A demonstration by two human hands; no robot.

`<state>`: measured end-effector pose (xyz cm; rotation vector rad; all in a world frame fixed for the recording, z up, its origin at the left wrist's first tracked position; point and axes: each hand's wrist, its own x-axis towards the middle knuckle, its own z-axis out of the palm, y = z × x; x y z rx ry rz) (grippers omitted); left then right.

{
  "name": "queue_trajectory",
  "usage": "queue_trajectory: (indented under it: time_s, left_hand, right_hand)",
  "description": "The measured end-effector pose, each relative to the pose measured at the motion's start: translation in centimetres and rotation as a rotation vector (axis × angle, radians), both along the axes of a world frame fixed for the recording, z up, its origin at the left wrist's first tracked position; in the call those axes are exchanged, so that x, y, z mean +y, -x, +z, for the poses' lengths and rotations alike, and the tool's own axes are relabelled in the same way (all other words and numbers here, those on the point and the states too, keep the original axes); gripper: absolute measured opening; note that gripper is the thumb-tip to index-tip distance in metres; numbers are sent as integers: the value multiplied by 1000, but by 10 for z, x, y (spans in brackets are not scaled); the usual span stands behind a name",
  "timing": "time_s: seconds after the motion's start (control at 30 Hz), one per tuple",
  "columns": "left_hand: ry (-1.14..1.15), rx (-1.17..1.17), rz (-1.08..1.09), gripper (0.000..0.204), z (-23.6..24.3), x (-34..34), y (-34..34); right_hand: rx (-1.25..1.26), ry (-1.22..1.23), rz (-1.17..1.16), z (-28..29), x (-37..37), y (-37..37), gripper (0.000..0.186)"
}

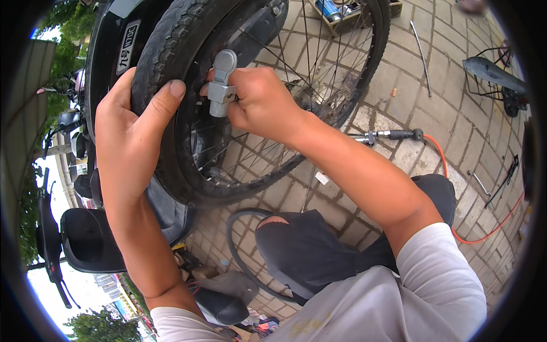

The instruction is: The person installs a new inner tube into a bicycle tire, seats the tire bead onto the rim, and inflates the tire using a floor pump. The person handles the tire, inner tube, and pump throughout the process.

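Note:
A bicycle wheel with a knobbly black tyre (pixel 165 51) stands upright and tilted in front of me. My left hand (pixel 128 131) is closed around the tyre's left side, thumb on the near sidewall and fingers behind it. My right hand (pixel 265 100) grips a grey metal pump head (pixel 221 85) with a flat, rounded lever at its top. The pump head is at the inner edge of the rim, among the spokes. Any valve stem there is hidden, so I cannot tell whether the two are joined. My right fingertips are partly hidden behind the pump head.
An air gun (pixel 393 135) with an orange hose (pixel 440 151) lies right of the wheel. A long metal rod (pixel 420 57) and a small wrench (pixel 478 182) rest on the paving. Beyond are a toolbox (pixel 347 25) and a saddle (pixel 493 74). A black tube (pixel 239 256) curves beside my knee.

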<state>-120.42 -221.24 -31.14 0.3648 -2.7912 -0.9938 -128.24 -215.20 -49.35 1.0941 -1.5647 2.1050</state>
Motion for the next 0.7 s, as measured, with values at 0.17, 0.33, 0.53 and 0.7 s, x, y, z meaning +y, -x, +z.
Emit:
queue_trajectory:
  time_s: [0.17, 0.33, 0.53, 0.7]
  left_hand:
    - [-69, -55, 5, 29, 3, -2, -1]
    - [-4, 4, -55, 34, -3, -6, -7]
    - [-55, 138, -93, 49, -16, -25, -4]
    - [340, 382, -399, 48, -6, -21, -7]
  right_hand:
    - [-5, -44, 2, 2, 17, -18, 30]
    - [-72, -137, 38, 1, 11, -11, 32]
    - [-339, -170, 161, 32, 31, -24, 21]
    - [-594, -396, 503, 55, 83, -51, 34]
